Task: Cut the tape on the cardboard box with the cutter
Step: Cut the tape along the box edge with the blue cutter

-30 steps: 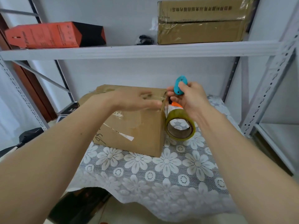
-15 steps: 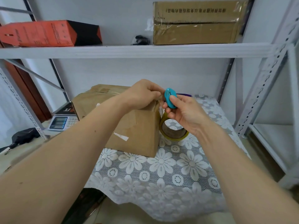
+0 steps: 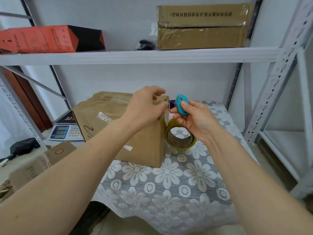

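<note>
cardboard box (image 3: 135, 131) sat on the lace cloth (image 3: 169, 192). left hand (image 3: 145, 106), flat a moment earlier, now gripped its top corner; right hand (image 3: 194, 119) pinched the blue cutter (image 3: 181, 106) just beside, likely ready to cut.

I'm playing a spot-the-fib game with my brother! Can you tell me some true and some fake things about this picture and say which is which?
1. The right hand holds a blue cutter. True.
2. The left hand rests flat on the flowery tablecloth. False: it grips the top corner of the cardboard box.
3. A tape roll sits beside the box on the cloth. True.
4. The upper shelf carries only a green box. False: it carries an orange-and-black box and a brown carton.
5. A scale sits left of the box. True.
</note>
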`<state>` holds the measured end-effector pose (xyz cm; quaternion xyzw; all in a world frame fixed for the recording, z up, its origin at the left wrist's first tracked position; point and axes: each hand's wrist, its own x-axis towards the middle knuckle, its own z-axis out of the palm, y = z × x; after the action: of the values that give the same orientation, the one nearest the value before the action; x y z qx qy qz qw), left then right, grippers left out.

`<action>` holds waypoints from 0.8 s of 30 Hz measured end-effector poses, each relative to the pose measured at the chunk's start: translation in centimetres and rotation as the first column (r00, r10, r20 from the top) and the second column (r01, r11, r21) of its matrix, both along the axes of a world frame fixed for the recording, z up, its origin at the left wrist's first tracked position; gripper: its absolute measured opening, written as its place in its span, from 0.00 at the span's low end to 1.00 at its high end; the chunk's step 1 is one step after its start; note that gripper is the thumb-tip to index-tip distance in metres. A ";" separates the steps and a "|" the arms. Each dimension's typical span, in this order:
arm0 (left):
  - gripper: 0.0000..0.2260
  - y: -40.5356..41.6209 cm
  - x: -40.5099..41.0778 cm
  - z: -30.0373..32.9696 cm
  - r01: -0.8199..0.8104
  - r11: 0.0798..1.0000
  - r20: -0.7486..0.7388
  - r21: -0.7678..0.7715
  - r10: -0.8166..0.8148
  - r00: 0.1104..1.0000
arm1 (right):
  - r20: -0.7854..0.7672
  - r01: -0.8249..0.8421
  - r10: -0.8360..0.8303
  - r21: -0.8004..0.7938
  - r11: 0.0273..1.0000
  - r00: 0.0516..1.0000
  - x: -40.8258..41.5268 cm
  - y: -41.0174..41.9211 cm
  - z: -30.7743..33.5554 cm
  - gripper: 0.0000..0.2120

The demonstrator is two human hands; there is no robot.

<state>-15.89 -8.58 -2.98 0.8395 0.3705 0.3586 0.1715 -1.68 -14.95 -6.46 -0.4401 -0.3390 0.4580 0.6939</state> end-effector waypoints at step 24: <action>0.37 -1.6 0.4 -2.6 -0.175 0.916 -0.397 0.362 0.321 0.860 | 0.555 0.325 -0.113 -0.300 0.897 0.824 0.0 -0.2 1.3 0.05</action>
<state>-15.50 -10.21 -5.55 0.8600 0.4444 0.2290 -0.1022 -1.66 -15.16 -5.21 -0.7110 -0.3656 0.2929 0.5244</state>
